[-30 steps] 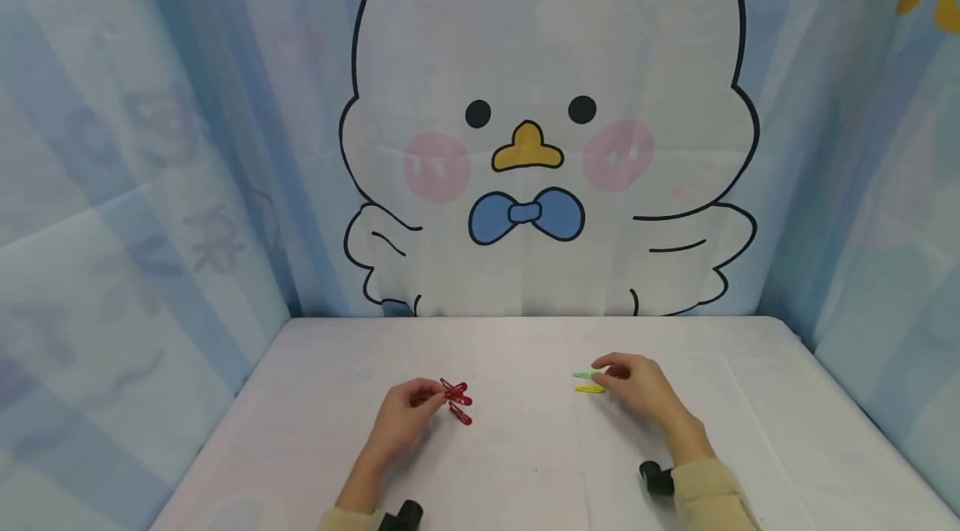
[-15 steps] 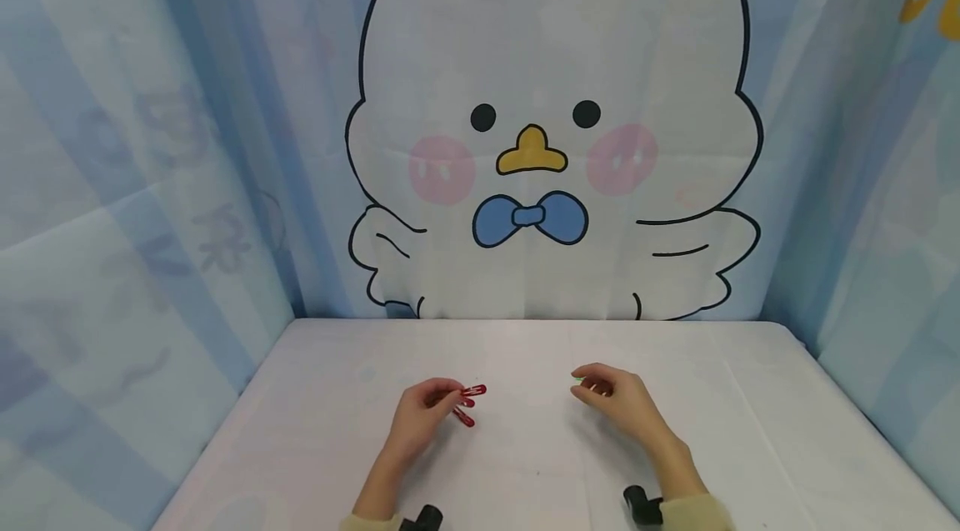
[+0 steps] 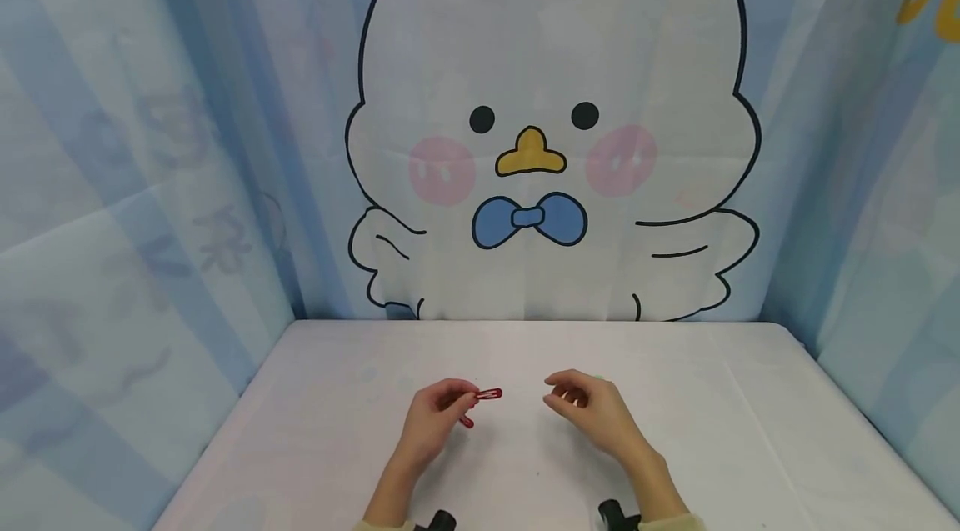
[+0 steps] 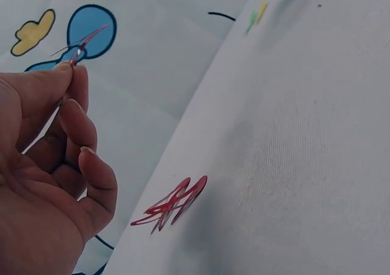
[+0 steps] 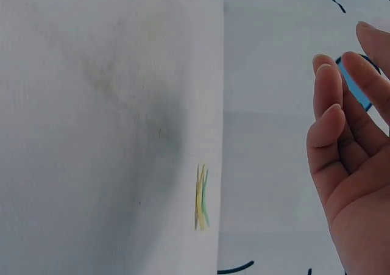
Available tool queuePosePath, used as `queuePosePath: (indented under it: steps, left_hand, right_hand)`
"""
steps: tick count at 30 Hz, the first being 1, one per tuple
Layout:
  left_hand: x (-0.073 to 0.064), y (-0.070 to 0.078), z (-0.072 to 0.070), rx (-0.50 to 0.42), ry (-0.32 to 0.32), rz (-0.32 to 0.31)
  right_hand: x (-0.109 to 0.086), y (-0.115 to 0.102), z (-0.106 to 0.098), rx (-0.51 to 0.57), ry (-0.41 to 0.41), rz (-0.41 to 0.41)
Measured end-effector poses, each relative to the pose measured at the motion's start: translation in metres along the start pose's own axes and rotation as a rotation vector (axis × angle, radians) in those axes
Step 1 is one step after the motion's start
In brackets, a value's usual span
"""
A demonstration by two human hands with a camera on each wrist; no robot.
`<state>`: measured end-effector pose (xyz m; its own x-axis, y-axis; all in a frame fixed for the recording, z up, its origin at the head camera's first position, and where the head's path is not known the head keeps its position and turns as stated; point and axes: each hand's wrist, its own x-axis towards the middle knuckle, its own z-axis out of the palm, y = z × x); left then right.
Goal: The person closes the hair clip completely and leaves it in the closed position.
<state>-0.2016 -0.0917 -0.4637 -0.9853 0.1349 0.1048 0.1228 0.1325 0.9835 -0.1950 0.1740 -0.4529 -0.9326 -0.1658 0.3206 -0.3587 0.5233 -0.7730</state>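
Between thumb and forefinger my left hand (image 3: 437,423) pinches a red hair snap clip (image 3: 490,393), its free end pointing right. The left wrist view has this clip above the fingertips, with the other fingers curled below. Crossed red hair clips (image 4: 198,186) lie on the table under that hand; in the head view the hand mostly covers them. My right hand (image 3: 596,414) hovers across from it, thumb and fingers apart, holding nothing. Yellow hair clips (image 5: 200,199) and a green hair clip (image 5: 205,202) lie on the table, largely hidden behind the right hand in the head view.
A white-covered table (image 3: 525,473) spans the front, its back edge against a cloth backdrop (image 3: 525,281) with a cartoon bird. Patterned cloth hangs on both sides. Each wrist carries a black camera mount, partly visible at the bottom.
The left hand has lifted a red clip off the others and moved right with it. The right hand has moved left from the green and yellow clips, its fingers holding nothing.
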Motion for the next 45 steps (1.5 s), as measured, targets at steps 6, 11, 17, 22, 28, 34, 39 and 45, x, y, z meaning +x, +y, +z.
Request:
queuePosePath:
  steps: [6, 11, 17, 22, 28, 34, 39, 45]
  left_hand:
    - [-0.003, 0.003, 0.005, 0.006, 0.015, -0.009]
    - [-0.006, 0.007, 0.009, -0.009, 0.021, -0.003]
    - [-0.010, 0.010, 0.015, -0.044, -0.003, 0.006]
    - [-0.010, 0.012, 0.019, -0.059, -0.024, 0.043]
    - [-0.012, 0.011, 0.022, -0.073, -0.043, 0.043]
    - [-0.017, 0.012, 0.026, -0.072, -0.026, 0.037]
    - [-0.020, 0.015, 0.029, -0.086, -0.004, 0.020]
    - [-0.021, 0.019, 0.030, -0.090, 0.005, 0.012]
  right_hand:
    - [-0.002, -0.012, 0.011, 0.043, -0.015, -0.020]
    - [-0.001, -0.020, 0.017, 0.078, -0.013, -0.003]
    - [0.000, -0.031, 0.020, 0.103, -0.021, -0.011]
    - [0.000, -0.036, 0.023, 0.127, -0.026, -0.043]
    - [-0.002, -0.039, 0.027, 0.143, -0.025, -0.046]
    - [-0.006, -0.040, 0.027, 0.148, -0.007, -0.040]
    - [-0.010, -0.040, 0.026, 0.166, 0.005, -0.058]
    - [-0.011, -0.043, 0.023, 0.179, 0.045, -0.068]
